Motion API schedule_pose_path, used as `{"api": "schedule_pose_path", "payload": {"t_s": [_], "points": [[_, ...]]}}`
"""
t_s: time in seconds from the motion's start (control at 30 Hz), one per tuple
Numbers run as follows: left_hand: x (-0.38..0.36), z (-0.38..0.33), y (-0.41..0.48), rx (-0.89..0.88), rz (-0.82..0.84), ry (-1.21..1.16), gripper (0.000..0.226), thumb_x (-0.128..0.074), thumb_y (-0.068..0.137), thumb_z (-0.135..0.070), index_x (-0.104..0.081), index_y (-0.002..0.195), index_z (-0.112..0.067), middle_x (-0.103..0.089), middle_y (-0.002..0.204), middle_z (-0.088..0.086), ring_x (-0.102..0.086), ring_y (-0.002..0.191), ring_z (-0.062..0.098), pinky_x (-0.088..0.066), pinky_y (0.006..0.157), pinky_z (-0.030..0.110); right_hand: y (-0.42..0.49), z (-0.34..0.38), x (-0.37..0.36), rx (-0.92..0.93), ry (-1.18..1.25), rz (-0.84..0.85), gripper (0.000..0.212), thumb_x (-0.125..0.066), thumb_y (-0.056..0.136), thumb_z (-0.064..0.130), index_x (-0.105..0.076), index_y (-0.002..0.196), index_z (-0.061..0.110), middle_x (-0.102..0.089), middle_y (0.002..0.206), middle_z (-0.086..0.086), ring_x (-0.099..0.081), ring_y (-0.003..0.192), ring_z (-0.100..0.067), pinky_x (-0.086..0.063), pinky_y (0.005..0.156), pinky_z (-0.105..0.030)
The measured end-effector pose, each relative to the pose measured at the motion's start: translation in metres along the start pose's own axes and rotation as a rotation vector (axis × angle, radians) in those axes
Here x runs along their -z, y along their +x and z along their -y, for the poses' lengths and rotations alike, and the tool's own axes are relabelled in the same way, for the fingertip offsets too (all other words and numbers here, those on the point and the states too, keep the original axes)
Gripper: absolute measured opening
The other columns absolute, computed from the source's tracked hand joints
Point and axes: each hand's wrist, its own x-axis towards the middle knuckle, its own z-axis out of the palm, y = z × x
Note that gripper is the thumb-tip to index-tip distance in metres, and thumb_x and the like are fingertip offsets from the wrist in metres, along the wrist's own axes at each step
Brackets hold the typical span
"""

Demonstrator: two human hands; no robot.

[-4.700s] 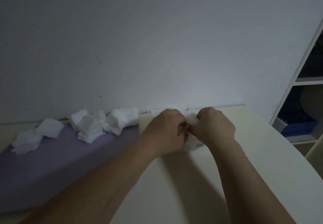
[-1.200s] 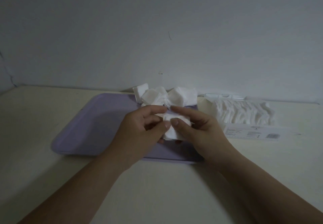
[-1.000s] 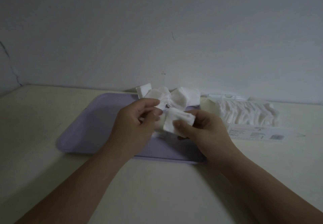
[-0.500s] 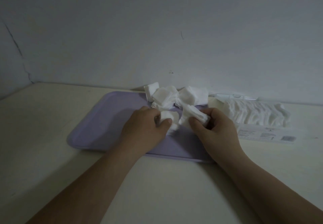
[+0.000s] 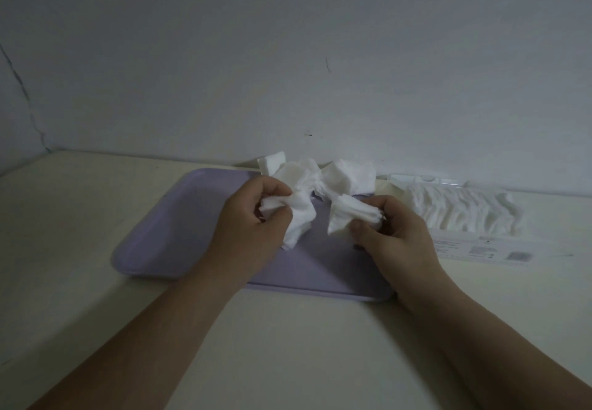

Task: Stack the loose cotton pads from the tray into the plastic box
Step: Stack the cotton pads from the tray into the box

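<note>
A lilac tray (image 5: pixel 166 230) lies on the cream table, with a heap of loose white cotton pads (image 5: pixel 346 177) at its far right corner. My left hand (image 5: pixel 253 230) grips a bunch of pads (image 5: pixel 301 217) just above the tray. My right hand (image 5: pixel 394 236) pinches a small stack of pads (image 5: pixel 349 217) beside it, the two bunches a little apart. To the right of the tray stands the clear plastic box (image 5: pixel 499 251), filled with a row of white pads (image 5: pixel 461 209).
A plain wall rises straight behind the tray and the box. The box's clear lid (image 5: pixel 429 180) lies open against the wall. Bare table (image 5: pixel 64 217) stretches left of the tray and in front of it.
My left hand has lifted a bunch of pads off the tray. My right hand has drawn its stack slightly right, apart from the left. The view has shifted a little.
</note>
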Motion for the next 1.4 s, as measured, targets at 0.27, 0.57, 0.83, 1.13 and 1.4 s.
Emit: {"api": "schedule_pose_path", "payload": {"t_s": [0.27,0.57,0.83,1.13,1.4], "points": [[0.005,-0.011,0.0,0.092,0.204,-0.49,0.06,-0.086,0.066,0.004,-0.067,0.119,-0.019,-0.078,0.105,0.007,-0.073,0.094,0.017,-0.061,0.079,0.03,0.001,0.005,0.007,0.059,-0.237,-0.054,0.019,-0.077,0.087,0.016,-0.078,0.1,0.03,-0.075,0.083,0.024,-0.068,0.076,0.009,-0.046,0.067,-0.006],[0.0,-0.012,-0.01,0.108,0.324,-0.336,0.051,-0.076,0.079,0.014,-0.07,0.119,-0.016,-0.079,0.108,0.008,-0.074,0.1,0.02,-0.063,0.086,0.034,0.001,0.007,0.006,0.024,0.045,0.264,0.023,-0.065,0.098,0.001,-0.077,0.115,0.01,-0.081,0.103,-0.006,-0.076,0.103,-0.025,-0.059,0.097,-0.044],[-0.003,-0.011,-0.01,0.062,0.172,-0.189,0.049,-0.087,0.071,0.007,-0.074,0.108,-0.021,-0.076,0.104,0.014,-0.074,0.097,0.035,-0.061,0.091,0.047,0.001,0.01,0.009,-0.015,0.159,0.402,0.034,-0.074,0.084,0.014,-0.073,0.117,0.007,-0.076,0.112,-0.018,-0.071,0.109,-0.029,-0.053,0.097,-0.042],[-0.011,-0.004,-0.013,0.003,0.3,0.035,0.037,-0.09,0.07,-0.024,-0.075,0.104,-0.03,-0.05,0.062,0.0,-0.042,0.057,0.012,-0.036,0.056,0.029,-0.001,0.006,0.004,0.116,-0.27,0.34,0.032,-0.069,0.086,0.012,-0.065,0.115,0.025,-0.076,0.107,0.006,-0.072,0.104,-0.013,-0.056,0.097,-0.043],[-0.008,-0.008,-0.016,0.02,0.383,0.092,0.032,-0.09,0.077,-0.019,-0.075,0.103,-0.031,-0.041,0.054,0.002,-0.034,0.052,0.012,-0.029,0.049,0.022,-0.006,0.015,-0.007,-0.202,-0.004,0.337,0.104,-0.078,0.056,0.015,-0.042,0.153,0.023,-0.056,0.144,0.006,-0.057,0.131,-0.013,-0.048,0.113,-0.047]]}}
